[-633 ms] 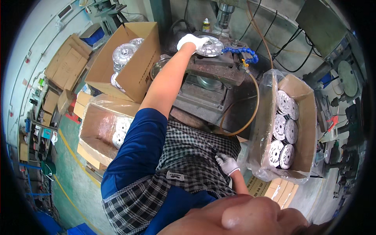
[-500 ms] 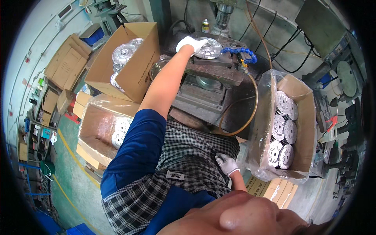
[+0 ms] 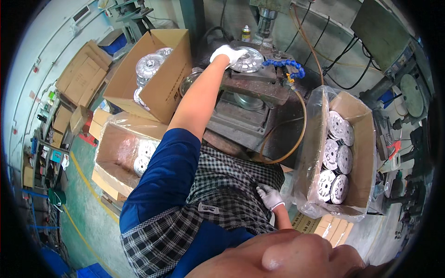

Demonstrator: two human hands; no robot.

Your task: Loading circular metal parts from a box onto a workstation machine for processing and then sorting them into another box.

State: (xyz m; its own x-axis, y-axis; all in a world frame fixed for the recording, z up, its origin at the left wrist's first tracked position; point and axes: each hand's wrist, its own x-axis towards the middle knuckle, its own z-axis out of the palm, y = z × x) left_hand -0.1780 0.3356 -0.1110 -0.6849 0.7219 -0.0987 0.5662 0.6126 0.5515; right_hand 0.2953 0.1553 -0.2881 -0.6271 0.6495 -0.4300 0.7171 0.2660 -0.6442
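Observation:
My left hand (image 3: pixel 228 55), in a white glove, reaches far forward to a shiny round metal wheel-like disc (image 3: pixel 247 60). Its fingers close over the disc's left side, and the fingertips lie near the hub. That disc lies flat on the fixture plate (image 3: pixel 252 82) of a drilling or pressing machine. Down by the checked apron (image 3: pixel 232 173), my gloved right hand (image 3: pixel 271 198) rests with loosely stretched fingers and holds nothing.
Similar discs (image 3: pixel 149 66) fill part of a tall carton (image 3: pixel 125 92) at left; a lined carton (image 3: pixel 113 148) stands nearer. At right, another lined carton (image 3: pixel 361 153) holds several discs. A blue segmented coolant hose (image 3: pixel 282 63), brown tube (image 3: pixel 301 132) and spray can (image 3: pixel 246 33) are around the machine.
The view has shifted slightly, so everything sits a little lower in it. My left hand stays at the disc, and my right hand stays by the apron.

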